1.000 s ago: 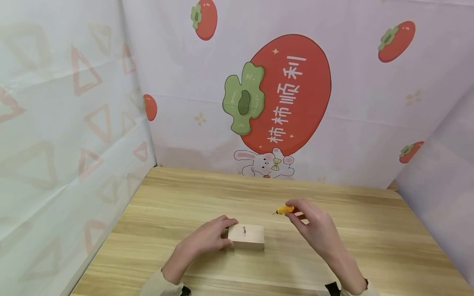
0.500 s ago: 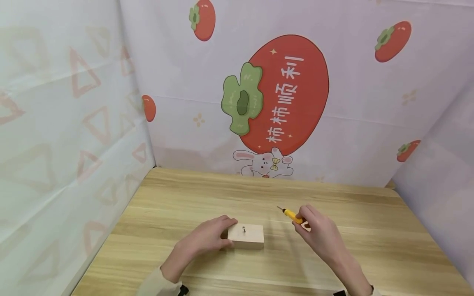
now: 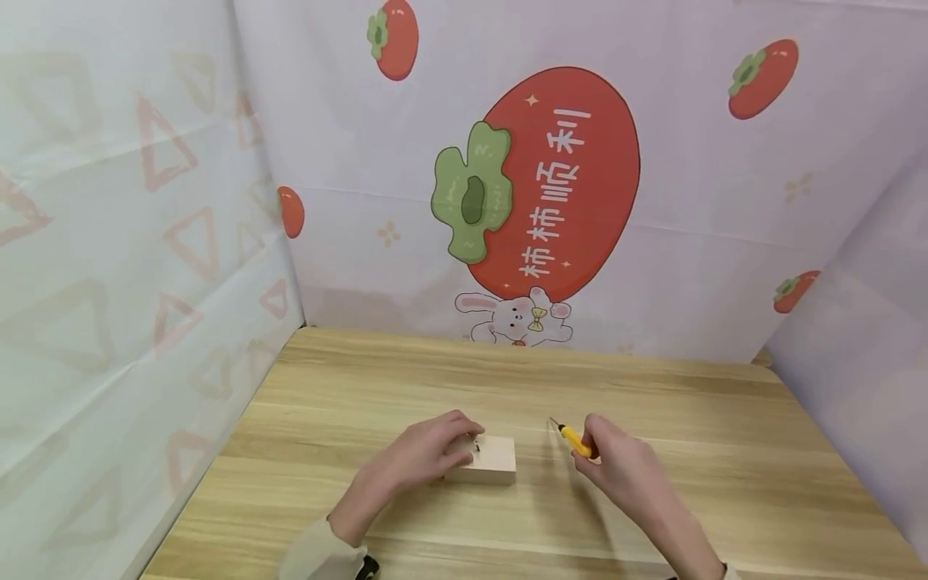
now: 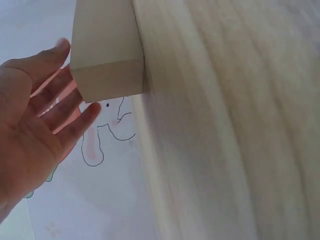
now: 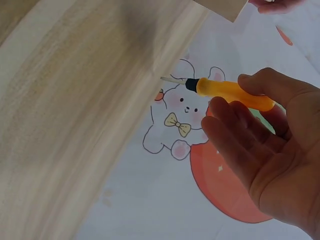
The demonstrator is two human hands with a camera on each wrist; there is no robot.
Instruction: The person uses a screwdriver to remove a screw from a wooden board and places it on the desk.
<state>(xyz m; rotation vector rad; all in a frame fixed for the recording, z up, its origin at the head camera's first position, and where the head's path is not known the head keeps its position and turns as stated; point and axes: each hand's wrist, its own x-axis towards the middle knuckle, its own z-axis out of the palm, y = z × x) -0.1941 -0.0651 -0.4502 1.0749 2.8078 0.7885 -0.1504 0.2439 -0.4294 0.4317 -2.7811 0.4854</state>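
Head view: at lower centre, the left hand (image 3: 428, 455) rests on the wooden block (image 3: 487, 463) on the tabletop (image 3: 652, 387), fingers covering its screw. Left wrist view: straight fingers touch the block. Right wrist view: the right hand (image 5: 270, 150) grips a yellow screwdriver (image 5: 227, 91), its tip blurred.

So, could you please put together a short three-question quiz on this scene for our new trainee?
1. True or false: the right hand holds a yellow-handled screwdriver.
2. What does the left hand rest on? A) the small pale wooden block B) a metal bowl C) a blue cloth
3. Fill in: the small metal screw stands in the block's ____ face.

Key: 1 true; 2 A; 3 top. The block sits on the light wooden table, and the screwdriver's tip is off to the block's right, not on the screw.
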